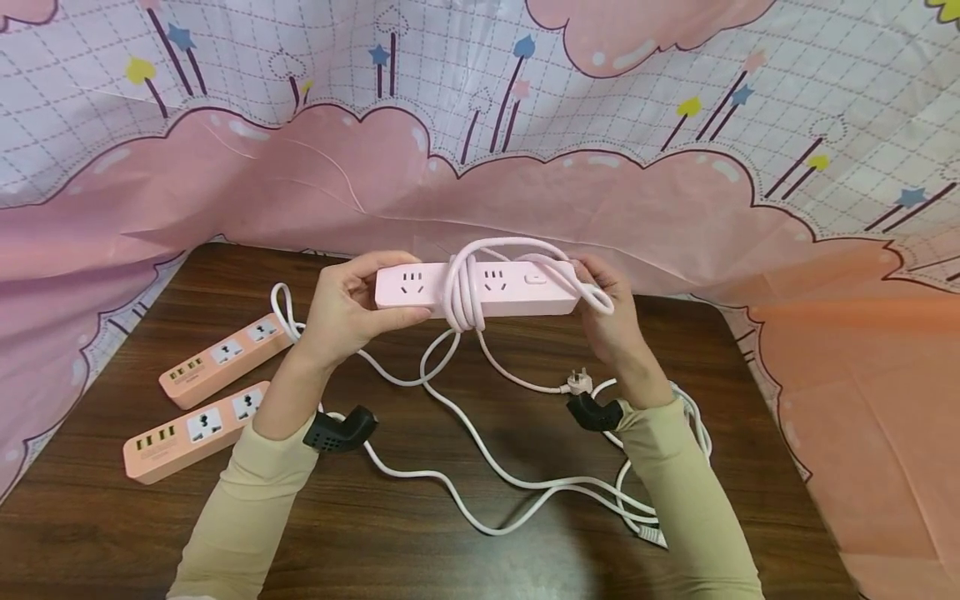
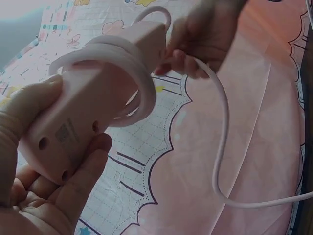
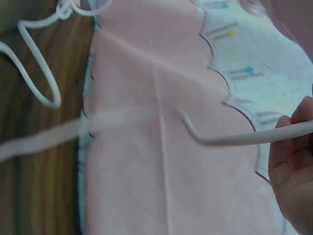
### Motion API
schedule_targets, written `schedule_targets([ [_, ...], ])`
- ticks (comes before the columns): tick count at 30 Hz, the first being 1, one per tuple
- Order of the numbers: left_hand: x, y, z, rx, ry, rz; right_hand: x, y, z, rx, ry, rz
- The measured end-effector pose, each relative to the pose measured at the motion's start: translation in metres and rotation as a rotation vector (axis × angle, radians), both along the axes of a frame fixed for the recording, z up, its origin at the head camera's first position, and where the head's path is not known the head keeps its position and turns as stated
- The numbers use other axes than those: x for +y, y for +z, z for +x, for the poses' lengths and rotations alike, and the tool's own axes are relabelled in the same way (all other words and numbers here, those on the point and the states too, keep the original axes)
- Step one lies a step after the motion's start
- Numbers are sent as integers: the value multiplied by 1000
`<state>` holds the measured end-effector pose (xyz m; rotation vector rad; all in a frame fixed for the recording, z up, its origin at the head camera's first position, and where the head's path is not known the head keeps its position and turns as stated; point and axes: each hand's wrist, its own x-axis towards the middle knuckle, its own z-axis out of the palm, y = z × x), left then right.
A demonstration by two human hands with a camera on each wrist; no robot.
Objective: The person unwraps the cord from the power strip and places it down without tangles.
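A pink power strip is held up level over the table, with its sockets and switch facing me. Several turns of its pale cord wrap around its middle, and a looser loop droops over the right end. My left hand grips the left end, thumb and fingers on opposite sides. At the other end is my right hand, partly behind the strip. In the right wrist view, the curled fingers of that hand hold the cord. A stretch of cord hangs down to a three-pin plug.
Two peach power strips lie side by side at the table's left. White cords snake across the dark wooden table, bunching near my right sleeve. A patterned pink cloth hangs behind. Black wrist devices sit on both wrists.
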<state>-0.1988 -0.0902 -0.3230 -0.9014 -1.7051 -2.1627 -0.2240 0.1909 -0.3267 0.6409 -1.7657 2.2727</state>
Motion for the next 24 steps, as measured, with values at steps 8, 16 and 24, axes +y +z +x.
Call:
schedule_targets([
  [8, -3, -4, -1, 5, 90, -47, 28, 28, 9, 198, -14, 21],
  [16, -9, -7, -7, -6, 210, 24, 51, 30, 31, 190, 102, 555],
  [24, -13, -7, -7, -20, 120, 81, 54, 19, 14, 121, -203, 1154],
])
